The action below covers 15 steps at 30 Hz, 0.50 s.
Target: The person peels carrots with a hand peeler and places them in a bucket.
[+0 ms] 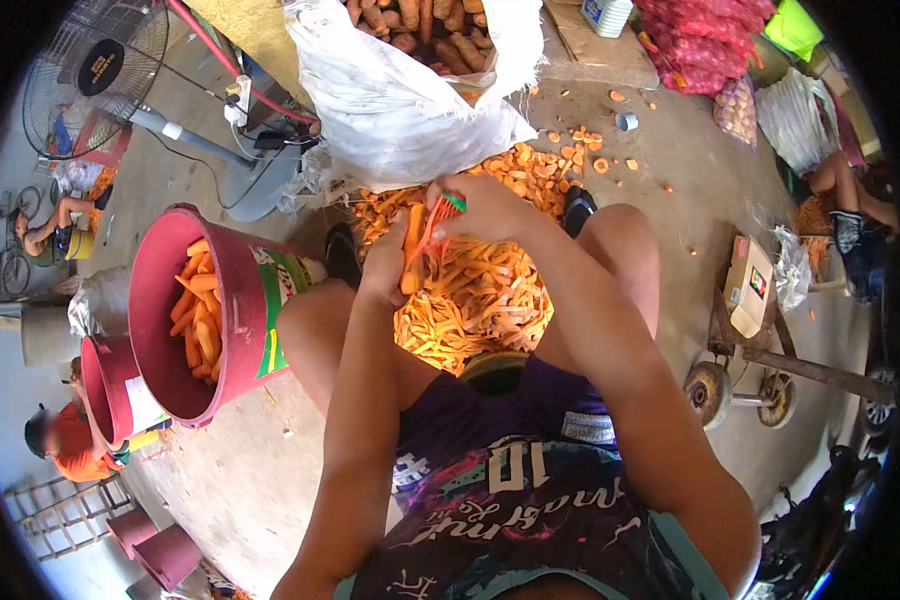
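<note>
My left hand (382, 262) is closed around a peeled-looking carrot (412, 250), held upright above the floor. Beside it, my right hand (485, 212) grips a peeler (438, 222) with orange and green parts, its working end close against the carrot. Between my legs lies a heap of orange carrot peelings (490, 290). Just beyond my hands stands a white woven sack (400, 110), its open top full of unpeeled carrots (420, 25). To my left, a tilted red bucket (155, 300) holds peeled carrots (202, 315).
Cut carrot pieces (570, 155) are scattered by the sack. A standing fan (95, 75) and cables are at the far left, near a second red bucket (105, 390). A wheeled cart (760, 350) stands on the right. Other people sit at both sides.
</note>
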Available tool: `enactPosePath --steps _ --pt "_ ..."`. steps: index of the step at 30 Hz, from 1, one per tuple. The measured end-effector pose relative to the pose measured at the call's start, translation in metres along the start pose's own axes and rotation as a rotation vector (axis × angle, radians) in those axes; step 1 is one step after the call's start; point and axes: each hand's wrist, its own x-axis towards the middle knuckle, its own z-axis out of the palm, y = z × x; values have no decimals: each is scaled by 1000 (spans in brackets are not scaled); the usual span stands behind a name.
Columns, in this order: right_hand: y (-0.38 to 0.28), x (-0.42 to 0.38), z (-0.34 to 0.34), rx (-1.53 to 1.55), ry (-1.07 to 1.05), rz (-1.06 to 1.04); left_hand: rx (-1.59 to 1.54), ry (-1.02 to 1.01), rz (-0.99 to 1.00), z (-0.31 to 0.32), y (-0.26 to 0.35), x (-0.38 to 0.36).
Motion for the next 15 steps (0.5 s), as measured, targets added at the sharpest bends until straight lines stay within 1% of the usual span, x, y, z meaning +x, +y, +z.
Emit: enactPosePath --steps 1,3,4,6,7,9,10,12,13,15 --pt "9 3 -5 0 2 3 1 -3 -3 3 2 -4" --pt "19 8 -19 -163 314 104 126 14 -45 6 4 -11" --pt "20 10 -25 -163 313 101 125 16 -43 3 4 -12" --pt "21 10 -35 -115 427 322 195 -2 -63 -4 6 -15" --pt "21 11 -33 -114 427 321 195 -1 -63 -5 6 -13" --pt "19 10 -23 -92 322 209 14 91 22 -8 3 -9" --pt "11 6 -16 -96 316 208 7 93 24 -8 3 -7" --pt "-3 -3 4 12 29 26 -51 12 10 -6 6 -9" --pt "-5 -3 8 13 27 25 -52 14 10 0 7 -11" --pt "-4 -3 13 -19 -47 1 -26 118 -58 16 8 -12"
